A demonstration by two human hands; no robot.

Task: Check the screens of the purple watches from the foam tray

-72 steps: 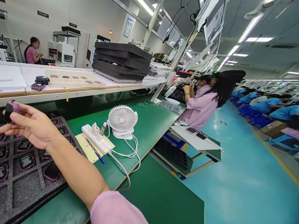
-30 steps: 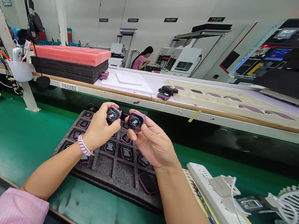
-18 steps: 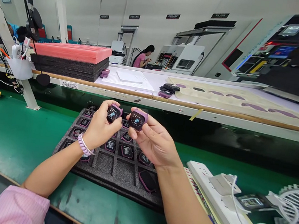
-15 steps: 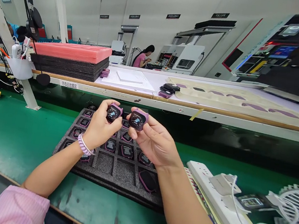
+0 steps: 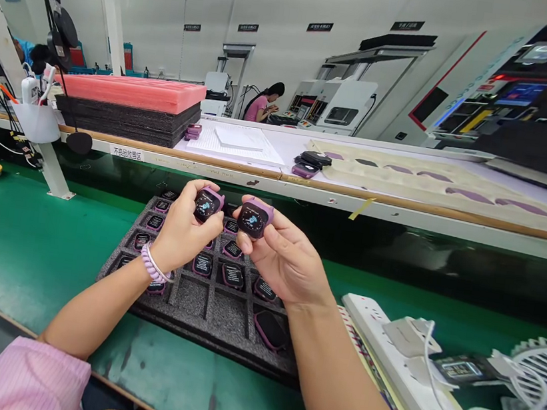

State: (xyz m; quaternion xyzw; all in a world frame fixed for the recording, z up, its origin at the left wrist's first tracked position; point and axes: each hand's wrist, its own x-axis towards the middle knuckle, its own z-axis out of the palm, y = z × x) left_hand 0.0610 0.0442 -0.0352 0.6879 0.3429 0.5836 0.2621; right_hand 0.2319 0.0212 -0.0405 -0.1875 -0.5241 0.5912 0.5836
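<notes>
The left hand (image 5: 180, 233) is clamped on one purple watch (image 5: 207, 204), thumb and fingers pinching its sides; the right hand (image 5: 282, 260) is clamped on a second watch (image 5: 253, 217) in the same way; the two watches sit side by side, just apart, lit screens tilted up toward the camera, raised above the far half of the foam tray (image 5: 200, 303); the hands are close together but not touching. The tray lies directly below and slightly nearer than the hands, on the green bench (image 5: 21, 246), its long axis running from near right to far left; most pockets hold watches with dark screens, a few near pockets show bare foam, and one watch lies loose at the near right corner; the left hand hangs over the tray's left columns, the right hand over its right columns, so each is nearest to the pockets on its own side. To the right a white power strip (image 5: 386, 344) and a fan (image 5: 543, 375) rest near the bench edge; on the far shelf stand a stack of pink and black foam (image 5: 130, 105) and papers (image 5: 239, 140); a seated person (image 5: 264, 99) works well beyond.
</notes>
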